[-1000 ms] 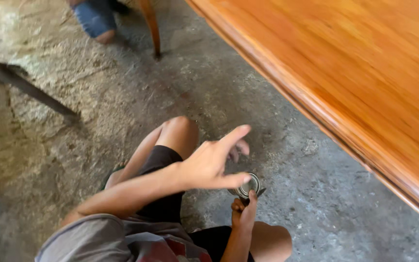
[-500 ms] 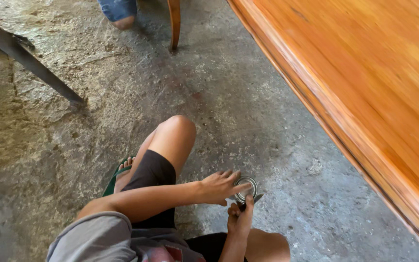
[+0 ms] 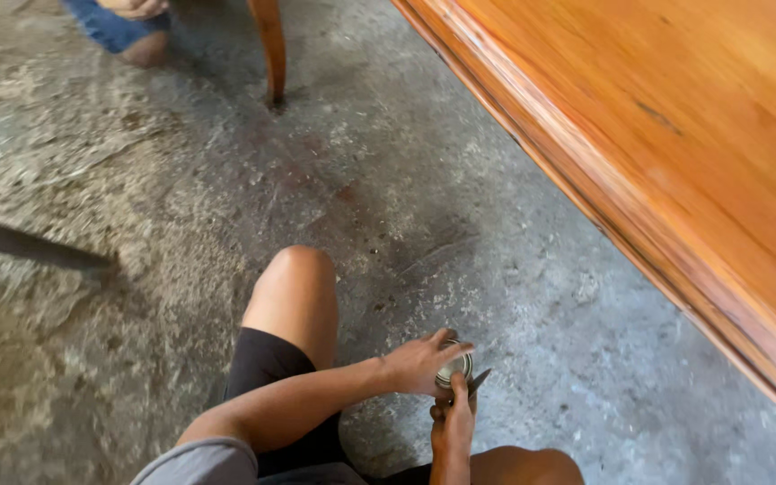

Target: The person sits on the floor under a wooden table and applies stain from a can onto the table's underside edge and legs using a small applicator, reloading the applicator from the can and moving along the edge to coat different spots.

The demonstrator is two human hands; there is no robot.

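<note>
Now lower, left hand [image 3: 417,364] capping round tin [image 3: 456,366], right hand [image 3: 453,422] beneath.

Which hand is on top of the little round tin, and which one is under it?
The left hand lies over the round metal tin. The right hand comes up from below, beside a dark blade-like tool.
</note>
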